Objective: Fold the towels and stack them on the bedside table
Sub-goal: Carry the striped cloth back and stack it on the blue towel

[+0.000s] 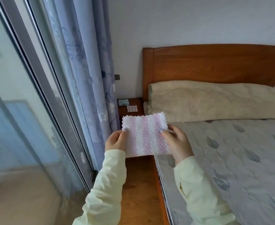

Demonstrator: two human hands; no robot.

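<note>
A small pink-and-white striped towel [144, 135], folded into a rectangle, hangs in the air in front of me. My left hand [116, 141] pinches its left edge, thumb on top. Its right edge is pinched by my right hand [176, 142] in the same way. Beyond the towel stands the wooden bedside table [139, 104], between the curtain and the bed. One folded striped towel [131, 108] lies flat on that table.
A dark patterned square object [123, 102] sits at the table's back left. The bed [230, 151] with a grey leaf-print mattress and beige pillow [214, 101] fills the right. A blue curtain [88, 70] and glass sliding door [28, 103] bound the left. Wooden floor [140, 184] runs between them.
</note>
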